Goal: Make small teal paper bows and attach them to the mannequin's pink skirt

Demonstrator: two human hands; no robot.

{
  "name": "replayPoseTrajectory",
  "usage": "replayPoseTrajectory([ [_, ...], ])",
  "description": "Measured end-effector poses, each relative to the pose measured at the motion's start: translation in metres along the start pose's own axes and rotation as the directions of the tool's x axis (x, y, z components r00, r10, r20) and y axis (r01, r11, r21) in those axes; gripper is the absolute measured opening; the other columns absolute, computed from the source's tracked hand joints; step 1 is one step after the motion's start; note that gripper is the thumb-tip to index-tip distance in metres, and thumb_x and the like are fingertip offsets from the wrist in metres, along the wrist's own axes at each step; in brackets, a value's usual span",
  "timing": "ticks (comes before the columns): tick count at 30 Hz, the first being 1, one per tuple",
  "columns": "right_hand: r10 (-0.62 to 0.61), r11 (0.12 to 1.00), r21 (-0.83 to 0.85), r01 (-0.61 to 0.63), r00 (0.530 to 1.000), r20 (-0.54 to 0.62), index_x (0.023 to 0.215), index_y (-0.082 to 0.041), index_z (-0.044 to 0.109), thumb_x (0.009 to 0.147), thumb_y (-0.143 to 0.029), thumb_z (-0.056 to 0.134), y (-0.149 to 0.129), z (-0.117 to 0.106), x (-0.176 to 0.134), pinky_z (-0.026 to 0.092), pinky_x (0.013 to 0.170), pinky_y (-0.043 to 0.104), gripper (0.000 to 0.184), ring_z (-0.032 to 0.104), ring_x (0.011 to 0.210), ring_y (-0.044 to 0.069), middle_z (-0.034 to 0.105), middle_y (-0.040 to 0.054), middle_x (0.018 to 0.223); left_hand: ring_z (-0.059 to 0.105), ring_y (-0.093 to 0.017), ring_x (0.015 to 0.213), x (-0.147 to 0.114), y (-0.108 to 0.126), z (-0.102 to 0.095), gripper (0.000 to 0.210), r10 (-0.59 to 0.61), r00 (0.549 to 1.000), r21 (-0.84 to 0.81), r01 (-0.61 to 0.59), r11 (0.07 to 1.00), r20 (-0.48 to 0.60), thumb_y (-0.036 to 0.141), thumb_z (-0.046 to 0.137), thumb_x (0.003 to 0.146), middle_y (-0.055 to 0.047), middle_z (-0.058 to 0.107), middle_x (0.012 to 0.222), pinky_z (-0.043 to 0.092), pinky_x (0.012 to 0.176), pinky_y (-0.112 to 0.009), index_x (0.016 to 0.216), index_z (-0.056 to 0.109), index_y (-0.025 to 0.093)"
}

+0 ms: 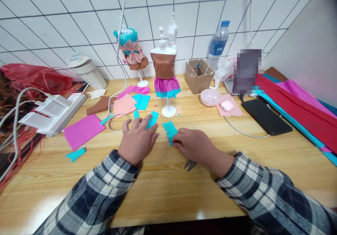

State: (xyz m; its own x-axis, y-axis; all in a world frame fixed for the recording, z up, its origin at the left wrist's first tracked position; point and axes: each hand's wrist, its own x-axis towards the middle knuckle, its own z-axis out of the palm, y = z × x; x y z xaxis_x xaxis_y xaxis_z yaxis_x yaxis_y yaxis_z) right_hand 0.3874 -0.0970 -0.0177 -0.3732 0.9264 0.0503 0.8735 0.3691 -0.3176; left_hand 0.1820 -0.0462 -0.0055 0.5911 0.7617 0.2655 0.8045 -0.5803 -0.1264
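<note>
My left hand [137, 139] rests palm down with its fingers spread, the fingertips at a small turquoise crepe paper piece [152, 119]. With thumb and fingers closed, my right hand [196, 145] pinches the near right edge of another turquoise paper strip [170, 131] lying on the table. Dark scissors [190, 164] show only their blade tips below my right hand; their handles are hidden, and I cannot tell whether the palm holds them. Just beyond stands a small white dress form [169, 110] wearing a brown top [163, 66] and a magenta skirt [166, 85] with turquoise trim.
Magenta [84, 131], peach [124, 105] and brown paper [101, 105] lie left. Behind are a decorated form [133, 52], cardboard box [199, 77] and water bottle [219, 43]. A pink bowl [211, 98], earbud case [226, 105] and black phone [266, 116] sit right; a power strip [56, 113] left.
</note>
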Motion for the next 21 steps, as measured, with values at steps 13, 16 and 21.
replayPoseTrajectory([
  [13, 0.010, 1.000, 0.021, -0.011, 1.000, 0.013, 0.094, -0.024, 0.068, 0.091, -0.028, 0.051, 0.000, 0.000, 0.001, 0.037, 0.062, 0.026, 0.018, 0.062, 0.080, 0.016, 0.066, 0.0011, 0.091, 0.043, -0.038, 0.122, -0.001, 0.006, 0.007, 0.037, 0.132, 0.987, -0.074, -0.125, 0.989, 0.091, 0.041, 0.046, 0.092, -0.011, 0.046, 0.143, 0.025, 0.099, -0.062, 0.124, 0.058, 0.028],
  [16, 0.018, 0.999, 0.032, -0.018, 1.000, 0.020, 0.095, -0.025, 0.069, 0.091, -0.028, 0.052, 0.001, 0.000, 0.001, 0.038, 0.064, 0.026, 0.018, 0.062, 0.081, 0.016, 0.066, 0.0012, 0.091, 0.043, -0.038, 0.124, -0.002, 0.003, 0.008, 0.039, 0.079, 0.996, -0.050, -0.077, 0.996, 0.039, 0.041, 0.049, 0.091, -0.012, 0.044, 0.145, 0.023, 0.101, -0.063, 0.126, 0.057, 0.027],
  [21, 0.021, 0.999, 0.031, -0.022, 1.000, 0.015, 0.095, -0.025, 0.068, 0.092, -0.029, 0.051, 0.001, 0.000, 0.001, 0.038, 0.064, 0.026, 0.018, 0.062, 0.082, 0.016, 0.066, 0.0012, 0.091, 0.047, -0.036, 0.119, 0.001, -0.003, 0.002, 0.028, -0.049, 0.995, -0.001, 0.049, 0.999, -0.083, 0.033, 0.052, 0.089, -0.010, 0.056, 0.134, 0.023, 0.102, -0.061, 0.113, 0.065, 0.025],
])
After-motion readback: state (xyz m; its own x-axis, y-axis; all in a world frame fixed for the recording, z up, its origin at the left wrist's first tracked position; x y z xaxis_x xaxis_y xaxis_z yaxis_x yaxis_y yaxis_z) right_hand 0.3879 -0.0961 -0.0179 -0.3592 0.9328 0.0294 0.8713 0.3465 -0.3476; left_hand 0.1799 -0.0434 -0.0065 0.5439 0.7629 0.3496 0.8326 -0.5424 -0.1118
